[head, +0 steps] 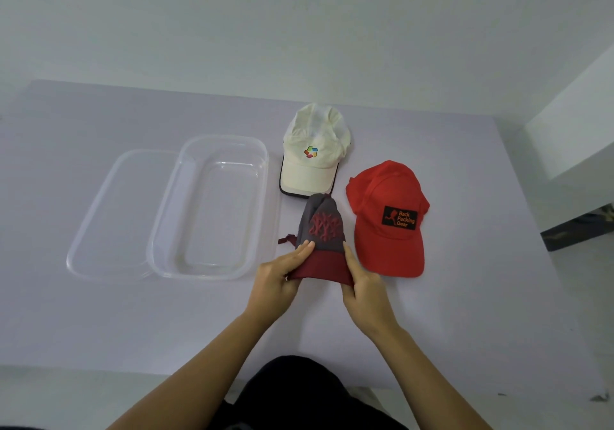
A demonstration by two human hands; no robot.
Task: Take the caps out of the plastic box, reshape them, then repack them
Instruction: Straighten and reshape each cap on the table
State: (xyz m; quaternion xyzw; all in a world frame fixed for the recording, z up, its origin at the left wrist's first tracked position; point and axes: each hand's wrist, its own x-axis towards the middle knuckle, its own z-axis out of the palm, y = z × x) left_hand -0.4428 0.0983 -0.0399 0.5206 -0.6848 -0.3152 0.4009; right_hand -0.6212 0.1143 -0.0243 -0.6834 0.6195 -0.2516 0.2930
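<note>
A grey cap with a maroon brim and red stitched logo (321,230) is held between both hands near the table's middle. My left hand (279,275) grips the brim's left side, my right hand (363,283) its right side. The crown is squeezed narrow and points away from me. A cream cap with a coloured logo (314,150) lies flat behind it. Just right of the held cap, a red cap with a black patch (387,217) rests on the table. The clear plastic box (212,207) stands empty at the left.
The box's clear lid (109,217) lies flat against the box's left side. A pale lilac table (133,313) carries everything, with its front edge near my body. A white wall runs behind, and a white ledge (581,137) stands at the right.
</note>
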